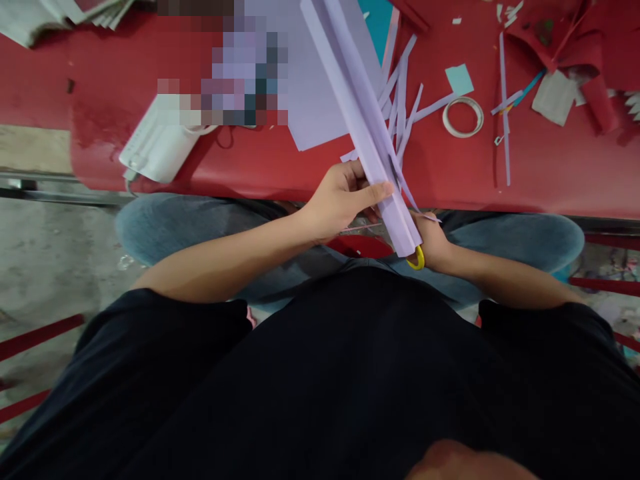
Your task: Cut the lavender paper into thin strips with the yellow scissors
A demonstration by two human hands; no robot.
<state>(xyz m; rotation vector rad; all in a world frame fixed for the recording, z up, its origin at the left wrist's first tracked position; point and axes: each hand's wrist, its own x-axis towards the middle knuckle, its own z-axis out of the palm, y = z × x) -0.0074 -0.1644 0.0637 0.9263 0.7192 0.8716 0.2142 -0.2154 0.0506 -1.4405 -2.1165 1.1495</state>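
A long folded strip of lilac paper [367,143] slants from the far side of the table down over my lap. My left hand [345,197] grips it near its lower end, thumb on top and fingers underneath. Behind that lower end my right hand [431,240] is closed on yellow-handled scissors [417,259]. One handle loop shows below the paper, and part of a dark blade lies along the strip's right edge. A narrow lilac sliver hangs loose beside my right hand. Most of the right fingers are hidden by the paper.
Lilac paper offcuts [400,107] and a large lilac sheet [310,100] lie on the red table [550,173]. A roll of tape [463,117] and a light-blue paper square [459,79] are to the right. A white power strip [163,140] sits at the left edge.
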